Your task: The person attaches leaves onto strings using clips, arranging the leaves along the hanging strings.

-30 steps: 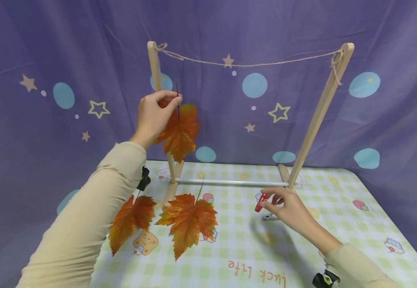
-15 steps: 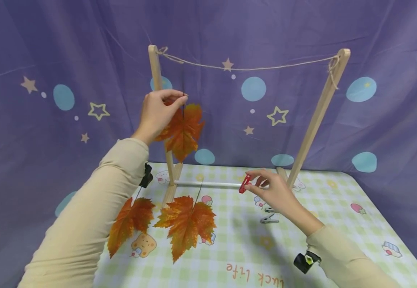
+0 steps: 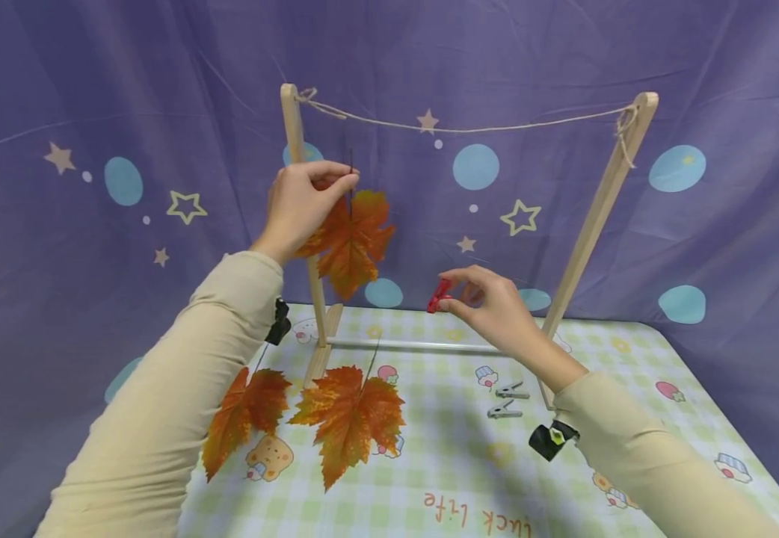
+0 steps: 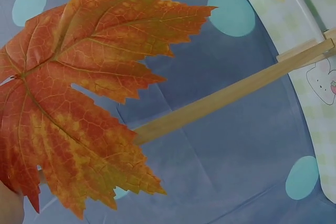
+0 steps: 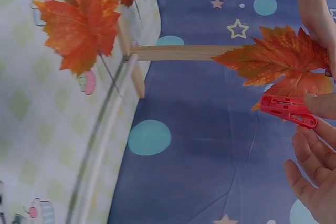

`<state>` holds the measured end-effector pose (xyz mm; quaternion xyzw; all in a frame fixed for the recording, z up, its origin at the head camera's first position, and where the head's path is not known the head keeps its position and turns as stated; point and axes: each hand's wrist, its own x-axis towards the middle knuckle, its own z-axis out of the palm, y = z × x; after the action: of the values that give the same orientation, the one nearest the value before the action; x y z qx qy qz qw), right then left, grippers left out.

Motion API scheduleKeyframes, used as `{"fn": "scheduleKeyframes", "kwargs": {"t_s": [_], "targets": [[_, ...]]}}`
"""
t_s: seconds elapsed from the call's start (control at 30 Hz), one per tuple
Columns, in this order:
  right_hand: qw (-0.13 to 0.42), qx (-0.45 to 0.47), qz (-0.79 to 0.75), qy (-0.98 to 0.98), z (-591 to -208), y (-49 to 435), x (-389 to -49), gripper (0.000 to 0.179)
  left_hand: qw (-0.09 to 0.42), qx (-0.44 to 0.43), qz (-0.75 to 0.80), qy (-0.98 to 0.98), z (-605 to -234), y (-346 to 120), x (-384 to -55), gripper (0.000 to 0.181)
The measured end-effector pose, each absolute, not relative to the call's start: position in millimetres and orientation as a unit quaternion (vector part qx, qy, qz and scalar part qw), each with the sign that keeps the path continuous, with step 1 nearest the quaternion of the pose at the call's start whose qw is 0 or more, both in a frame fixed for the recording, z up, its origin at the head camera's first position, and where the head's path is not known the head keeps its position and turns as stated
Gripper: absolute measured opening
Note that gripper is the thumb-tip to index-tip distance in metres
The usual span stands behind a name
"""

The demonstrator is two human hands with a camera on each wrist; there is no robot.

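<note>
My left hand [image 3: 305,202] pinches the thin dark stem of an orange maple leaf [image 3: 356,243] between thumb and fingers, below the left part of a twine line [image 3: 457,130]. The leaf hangs under the fingertips, and it fills much of the left wrist view, orange with yellow patches [image 4: 100,40]. In my right hand [image 3: 497,306] a red clothespin [image 3: 439,296] is pinched between thumb and index finger, lower than the leaf and to its right. The right wrist view shows the clothespin [image 5: 287,109] from the side, the other fingers loosely bent.
The twine is tied between two wooden posts [image 3: 594,217], joined low down by a white rod [image 3: 410,344]. On the checked tablecloth [image 3: 443,448] lie two more maple leaves [image 3: 356,418] [image 3: 248,411] at left and two grey clothespins [image 3: 505,409] near the right post.
My right hand has risen and moved left with the red clothespin, uncovering the grey clothespins on the table. My left hand has shifted slightly right with the maple leaf.
</note>
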<state>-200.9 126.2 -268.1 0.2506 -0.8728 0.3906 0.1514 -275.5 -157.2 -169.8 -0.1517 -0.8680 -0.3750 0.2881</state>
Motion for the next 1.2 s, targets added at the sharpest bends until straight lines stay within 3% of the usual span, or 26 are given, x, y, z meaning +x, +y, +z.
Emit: {"fn": "scheduleKeyframes", "kwargs": {"t_s": [0.33,0.9,1.2], "targets": [[0.162,0.234,0.402,-0.87,-242,114,-213,0.037,0.286,-0.153,-0.362,-0.874,-166,-150,-276,0.031],[0.283,0.276,0.426,-0.814,-207,100,-243,0.037,0.271,-0.141,-0.35,-0.886,-167,-145,-277,0.026],[0.298,0.273,0.431,-0.807,-179,88,-250,0.037,0.265,-0.141,-0.339,-0.892,-168,-145,-277,0.031]]}}
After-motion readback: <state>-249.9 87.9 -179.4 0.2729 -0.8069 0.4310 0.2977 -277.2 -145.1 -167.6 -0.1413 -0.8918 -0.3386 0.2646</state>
